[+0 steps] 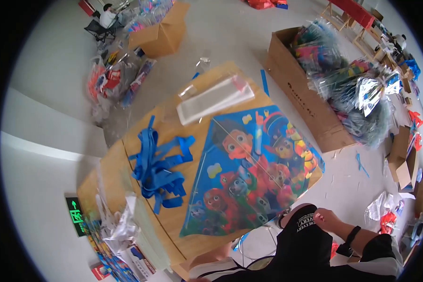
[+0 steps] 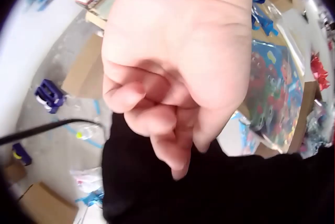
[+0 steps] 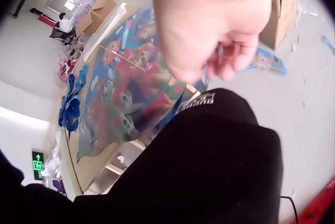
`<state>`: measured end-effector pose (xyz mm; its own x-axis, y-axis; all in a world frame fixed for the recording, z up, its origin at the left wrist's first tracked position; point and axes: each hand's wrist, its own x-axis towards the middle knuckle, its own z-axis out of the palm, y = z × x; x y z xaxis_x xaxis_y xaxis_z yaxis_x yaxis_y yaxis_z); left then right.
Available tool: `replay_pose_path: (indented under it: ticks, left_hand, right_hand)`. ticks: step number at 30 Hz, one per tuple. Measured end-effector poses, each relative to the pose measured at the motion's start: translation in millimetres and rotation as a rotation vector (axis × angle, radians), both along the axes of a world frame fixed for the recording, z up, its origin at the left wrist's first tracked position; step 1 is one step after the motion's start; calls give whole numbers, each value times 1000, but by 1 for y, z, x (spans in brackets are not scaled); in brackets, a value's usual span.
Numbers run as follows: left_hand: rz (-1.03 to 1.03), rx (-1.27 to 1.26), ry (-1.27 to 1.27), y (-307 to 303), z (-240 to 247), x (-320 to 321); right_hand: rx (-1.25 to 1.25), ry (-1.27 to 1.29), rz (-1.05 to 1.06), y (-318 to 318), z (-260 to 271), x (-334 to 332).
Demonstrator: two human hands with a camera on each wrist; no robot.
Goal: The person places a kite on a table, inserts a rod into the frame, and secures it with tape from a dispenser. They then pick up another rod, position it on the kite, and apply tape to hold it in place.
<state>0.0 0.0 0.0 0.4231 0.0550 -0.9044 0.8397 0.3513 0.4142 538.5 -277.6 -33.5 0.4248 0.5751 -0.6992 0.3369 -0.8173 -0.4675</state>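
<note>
A kite printed with cartoon figures (image 1: 254,174) lies spread on the wooden table (image 1: 225,75), its lower right edge by the person's lap. The right hand (image 1: 326,220) is beside the dark-clothed knee, and its fingers hang loosely curled with nothing in them in the right wrist view (image 3: 214,40). Palm towards the camera, the left hand (image 2: 172,77) has loosely bent fingers and holds nothing, in front of dark clothing. Neither hand touches the kite. A tangle of blue straps (image 1: 157,164) lies left of the kite.
Clear plastic sleeves (image 1: 216,101) lie behind the kite. A large carton (image 1: 301,89) full of wrapped packages stands on the right, and another box (image 1: 167,37) stands at the far left. White plastic (image 1: 122,225) and stacked packs sit at the near left.
</note>
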Motion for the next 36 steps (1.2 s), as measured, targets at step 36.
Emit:
replay_pose_path:
  ticks: [36]
  left_hand:
    - [371,1201,-412,168,-211,34]
  right_hand:
    - [608,-238,-382,-111,-76,-81]
